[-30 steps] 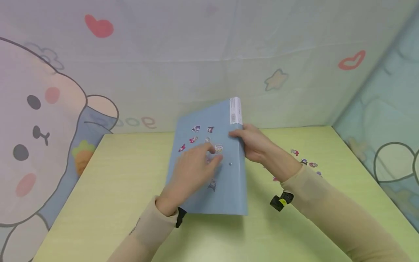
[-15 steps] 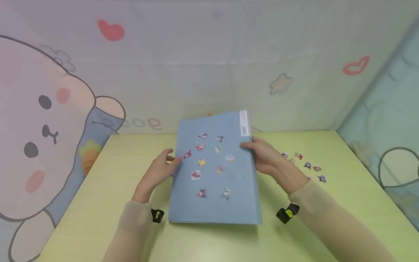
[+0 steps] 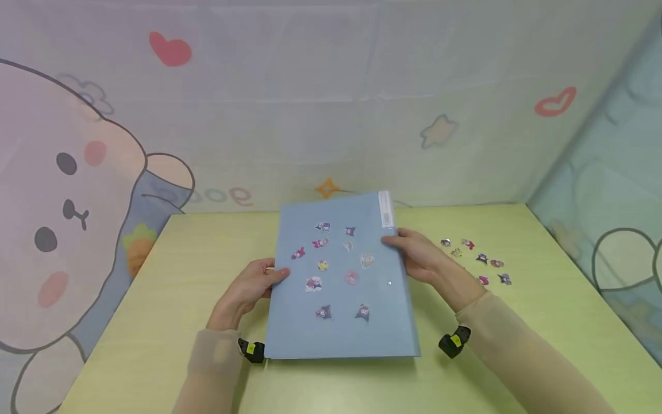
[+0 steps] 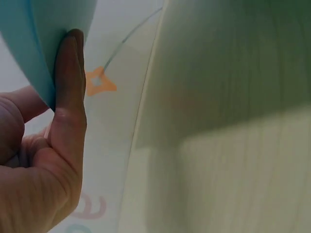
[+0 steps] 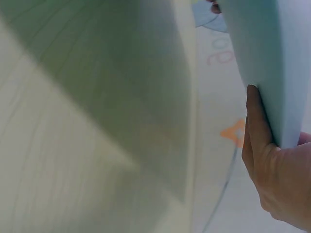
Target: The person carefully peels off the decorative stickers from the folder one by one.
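Observation:
A light blue file folder with a white label on its spine is held up at a tilt above the table. Several small cartoon stickers dot its front cover. My left hand grips the left edge, thumb on the cover; in the left wrist view its fingers lie behind the folder. My right hand holds the spine side, thumb in front. The right wrist view shows fingers along the back of the folder.
More loose cartoon stickers lie scattered on the pale yellow-green table to the right, behind my right forearm. A printed cloth backdrop rises along the table's back edge. A black wrist camera hangs below my right wrist.
My left hand has moved off the folder's cover to its left edge and now grips it. The folder has turned to face me more and come slightly lower. My right hand keeps its hold.

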Demonstrator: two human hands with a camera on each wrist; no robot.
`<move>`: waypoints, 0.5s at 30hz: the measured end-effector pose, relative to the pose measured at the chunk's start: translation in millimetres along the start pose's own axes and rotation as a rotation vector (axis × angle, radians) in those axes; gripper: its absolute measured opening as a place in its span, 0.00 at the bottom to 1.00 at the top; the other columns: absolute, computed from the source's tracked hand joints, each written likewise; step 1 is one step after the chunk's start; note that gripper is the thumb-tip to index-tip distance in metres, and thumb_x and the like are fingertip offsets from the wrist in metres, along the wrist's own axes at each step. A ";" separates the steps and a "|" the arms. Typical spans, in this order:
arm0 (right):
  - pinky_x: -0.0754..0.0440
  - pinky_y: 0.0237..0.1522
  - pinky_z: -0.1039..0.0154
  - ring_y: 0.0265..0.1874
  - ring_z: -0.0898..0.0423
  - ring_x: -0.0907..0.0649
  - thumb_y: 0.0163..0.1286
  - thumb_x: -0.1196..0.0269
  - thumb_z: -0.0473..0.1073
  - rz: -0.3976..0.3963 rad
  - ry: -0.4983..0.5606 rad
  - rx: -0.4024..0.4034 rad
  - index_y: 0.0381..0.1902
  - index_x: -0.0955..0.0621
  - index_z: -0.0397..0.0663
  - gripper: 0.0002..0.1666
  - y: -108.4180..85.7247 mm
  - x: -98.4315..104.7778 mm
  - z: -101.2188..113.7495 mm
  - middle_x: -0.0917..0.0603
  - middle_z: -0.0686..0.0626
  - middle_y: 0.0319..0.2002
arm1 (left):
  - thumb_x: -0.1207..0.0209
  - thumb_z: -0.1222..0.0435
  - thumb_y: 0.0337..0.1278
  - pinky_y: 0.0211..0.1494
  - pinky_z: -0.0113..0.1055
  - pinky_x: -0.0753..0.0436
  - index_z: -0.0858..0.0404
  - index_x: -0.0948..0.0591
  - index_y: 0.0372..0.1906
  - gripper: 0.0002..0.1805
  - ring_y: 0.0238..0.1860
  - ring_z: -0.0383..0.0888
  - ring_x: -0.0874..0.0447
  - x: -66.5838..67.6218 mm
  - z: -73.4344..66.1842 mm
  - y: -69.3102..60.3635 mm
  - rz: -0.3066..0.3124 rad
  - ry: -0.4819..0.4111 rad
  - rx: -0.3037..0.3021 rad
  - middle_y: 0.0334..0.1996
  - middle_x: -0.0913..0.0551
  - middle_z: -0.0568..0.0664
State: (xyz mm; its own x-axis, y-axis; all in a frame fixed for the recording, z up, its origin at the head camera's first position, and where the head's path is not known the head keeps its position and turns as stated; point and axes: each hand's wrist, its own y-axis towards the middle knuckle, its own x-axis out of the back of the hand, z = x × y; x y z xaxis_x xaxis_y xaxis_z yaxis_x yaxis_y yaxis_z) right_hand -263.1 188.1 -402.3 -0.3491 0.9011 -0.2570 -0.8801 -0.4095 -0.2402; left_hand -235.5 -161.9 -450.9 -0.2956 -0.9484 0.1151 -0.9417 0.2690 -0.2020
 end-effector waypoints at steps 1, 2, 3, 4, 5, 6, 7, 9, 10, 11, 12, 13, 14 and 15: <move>0.24 0.56 0.51 0.56 0.46 0.24 0.78 0.52 0.37 -0.024 -0.016 -0.013 0.74 0.50 0.32 0.33 1.1 2.6 -2.3 0.35 0.33 0.65 | 0.44 0.65 0.69 0.41 0.41 0.15 0.74 0.25 0.57 0.18 0.36 0.50 0.12 -0.7 1.0 1.1 -0.017 0.007 0.006 0.37 0.13 0.59; 0.22 0.54 0.52 0.53 0.47 0.23 0.78 0.52 0.37 -0.048 -0.032 -0.026 0.74 0.50 0.32 0.34 2.2 5.4 -4.8 0.33 0.34 0.63 | 0.44 0.65 0.69 0.40 0.41 0.15 0.73 0.25 0.56 0.18 0.35 0.50 0.13 -1.3 2.1 2.5 -0.033 0.014 0.013 0.36 0.13 0.59; 0.20 0.51 0.53 0.50 0.49 0.22 0.77 0.51 0.37 -0.076 -0.045 -0.040 0.74 0.49 0.33 0.34 3.4 8.3 -7.5 0.31 0.36 0.60 | 0.44 0.66 0.69 0.40 0.41 0.15 0.73 0.25 0.56 0.17 0.35 0.49 0.13 -1.8 3.4 4.0 -0.048 0.023 0.020 0.36 0.13 0.59; 0.19 0.48 0.55 0.48 0.50 0.22 0.77 0.50 0.37 -0.100 -0.063 -0.051 0.74 0.49 0.33 0.34 4.2 11.2 -10.0 0.29 0.37 0.58 | 0.44 0.66 0.69 0.39 0.41 0.15 0.74 0.25 0.56 0.17 0.35 0.49 0.13 -2.3 4.6 5.6 -0.060 0.034 0.024 0.36 0.13 0.59; 0.19 0.46 0.57 0.46 0.51 0.21 0.76 0.49 0.36 -0.123 -0.081 -0.061 0.74 0.48 0.34 0.34 5.2 14.2 -12.3 0.28 0.39 0.56 | 0.44 0.66 0.69 0.39 0.41 0.15 0.74 0.25 0.56 0.17 0.34 0.49 0.13 -2.8 5.5 7.3 -0.070 0.042 0.029 0.35 0.13 0.59; 0.19 0.45 0.57 0.45 0.51 0.21 0.76 0.49 0.36 -0.134 -0.098 -0.068 0.74 0.47 0.34 0.34 7.1 17.2 -14.7 0.28 0.39 0.55 | 0.44 0.66 0.69 0.39 0.40 0.15 0.74 0.25 0.56 0.17 0.34 0.49 0.13 -3.1 6.3 8.5 -0.083 0.050 0.035 0.35 0.14 0.59; 0.19 0.45 0.57 0.45 0.51 0.21 0.75 0.48 0.35 -0.137 -0.119 -0.072 0.74 0.46 0.34 0.34 9.1 19.9 -17.1 0.27 0.38 0.54 | 0.44 0.67 0.69 0.39 0.41 0.15 0.74 0.25 0.56 0.17 0.34 0.48 0.13 -3.4 6.8 9.7 -0.092 0.061 0.036 0.35 0.14 0.59; 0.19 0.45 0.57 0.45 0.50 0.21 0.73 0.47 0.33 -0.135 -0.170 -0.084 0.73 0.45 0.32 0.34 13.9 25.1 -21.9 0.26 0.37 0.54 | 0.44 0.67 0.69 0.39 0.40 0.15 0.75 0.25 0.56 0.17 0.34 0.48 0.13 -4.2 7.0 11.5 -0.110 0.087 0.042 0.35 0.14 0.58; 0.18 0.46 0.56 0.45 0.49 0.21 0.73 0.47 0.32 -0.133 -0.198 -0.090 0.73 0.45 0.31 0.35 16.5 27.2 -24.2 0.26 0.36 0.54 | 0.44 0.67 0.69 0.39 0.41 0.15 0.75 0.25 0.55 0.17 0.34 0.48 0.13 -4.6 7.0 12.4 -0.120 0.099 0.048 0.35 0.14 0.58; 0.18 0.47 0.55 0.45 0.48 0.20 0.72 0.46 0.31 -0.130 -0.219 -0.097 0.72 0.44 0.30 0.35 19.4 28.9 -26.7 0.26 0.34 0.54 | 0.44 0.67 0.69 0.39 0.40 0.15 0.75 0.25 0.55 0.17 0.34 0.47 0.14 -5.0 7.1 13.1 -0.130 0.115 0.055 0.35 0.14 0.58; 0.18 0.47 0.54 0.45 0.47 0.20 0.71 0.46 0.31 -0.125 -0.236 -0.104 0.72 0.45 0.29 0.35 22.4 30.5 -29.3 0.26 0.33 0.55 | 0.44 0.67 0.68 0.39 0.40 0.16 0.75 0.24 0.54 0.16 0.34 0.47 0.14 -5.3 7.3 13.9 -0.139 0.128 0.065 0.35 0.14 0.57; 0.18 0.47 0.53 0.46 0.46 0.20 0.71 0.45 0.31 -0.121 -0.257 -0.112 0.72 0.45 0.28 0.36 24.8 31.5 -31.3 0.26 0.32 0.55 | 0.44 0.67 0.68 0.39 0.40 0.16 0.74 0.24 0.54 0.16 0.34 0.47 0.14 -5.8 7.5 14.7 -0.144 0.145 0.075 0.36 0.14 0.57; 0.18 0.47 0.53 0.46 0.46 0.19 0.71 0.45 0.31 -0.122 -0.276 -0.122 0.71 0.45 0.27 0.36 27.2 32.5 -33.1 0.26 0.31 0.55 | 0.43 0.67 0.68 0.39 0.40 0.16 0.74 0.24 0.53 0.16 0.34 0.47 0.15 -6.3 7.8 15.4 -0.149 0.157 0.088 0.36 0.15 0.57; 0.18 0.47 0.53 0.46 0.45 0.19 0.70 0.45 0.31 -0.126 -0.288 -0.134 0.71 0.44 0.27 0.36 29.5 33.3 -34.5 0.26 0.30 0.55 | 0.43 0.67 0.68 0.39 0.39 0.16 0.74 0.24 0.53 0.16 0.34 0.46 0.15 -6.7 8.5 16.2 -0.151 0.171 0.097 0.37 0.15 0.57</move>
State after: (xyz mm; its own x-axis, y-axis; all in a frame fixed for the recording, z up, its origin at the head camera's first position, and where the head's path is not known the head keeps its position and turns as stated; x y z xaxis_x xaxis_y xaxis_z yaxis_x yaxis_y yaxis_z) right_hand -289.6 201.1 -450.3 -0.3335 0.9413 0.0524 -0.8788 -0.2903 -0.3787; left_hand -247.4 -152.6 -463.2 -0.1838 -0.9321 0.3123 -0.9598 0.1016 -0.2615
